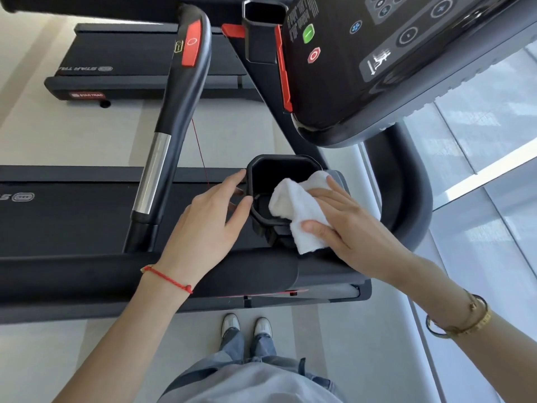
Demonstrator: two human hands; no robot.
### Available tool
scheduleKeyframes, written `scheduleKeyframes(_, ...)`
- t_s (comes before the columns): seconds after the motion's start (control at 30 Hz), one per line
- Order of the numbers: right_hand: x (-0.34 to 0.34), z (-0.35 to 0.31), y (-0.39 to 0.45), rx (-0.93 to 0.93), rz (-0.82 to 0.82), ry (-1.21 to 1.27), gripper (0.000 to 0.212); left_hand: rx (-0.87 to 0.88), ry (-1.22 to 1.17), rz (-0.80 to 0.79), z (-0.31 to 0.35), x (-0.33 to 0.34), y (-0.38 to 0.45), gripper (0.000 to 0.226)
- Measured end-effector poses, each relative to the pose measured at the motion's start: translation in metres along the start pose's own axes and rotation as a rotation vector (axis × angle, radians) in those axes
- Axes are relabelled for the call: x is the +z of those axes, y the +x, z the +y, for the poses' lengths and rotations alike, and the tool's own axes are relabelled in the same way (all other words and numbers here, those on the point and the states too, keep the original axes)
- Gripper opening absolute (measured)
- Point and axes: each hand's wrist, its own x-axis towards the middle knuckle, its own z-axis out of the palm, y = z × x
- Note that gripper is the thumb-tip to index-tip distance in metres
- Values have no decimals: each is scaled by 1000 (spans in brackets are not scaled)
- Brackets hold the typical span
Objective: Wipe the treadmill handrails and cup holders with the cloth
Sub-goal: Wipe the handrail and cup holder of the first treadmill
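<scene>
Seen from the head camera, a person standing beside a treadmill presses a white cloth (299, 212) against the right rim of a black cup holder (280, 167), the cloth draped partly into the holder. The right hand (345, 225) lies flat on the cloth, fingers straight and spread. The left hand (209, 219) rests against the holder's left rim, fingers relaxed and extended, gripping nothing. A black handrail (174, 112) with a red panel rises to the left, below the console (392, 53).

two cup holders (279, 181), one cloth (302, 210), two hands (209, 213)
</scene>
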Motion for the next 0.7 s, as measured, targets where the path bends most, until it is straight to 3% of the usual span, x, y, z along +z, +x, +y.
scheduleKeyframes(0.13, -12, -3, -12, -55, 0, -18, 50, 23, 46, 10, 5, -4, -21, 46)
scheduleKeyframes(0.33, -22, -12, -41, -207, -10, -272, 50, 49, 58, 63, 14, -4, -51, 42)
scheduleKeyframes(0.53, -21, -29, -66, -254, 84, -409, 49, 75, 73, 139, 17, -4, -74, 39)
scheduleKeyframes(0.7, -6, -50, -80, -148, 44, -260, 61, 105, 88, 203, 12, -15, -86, 36)
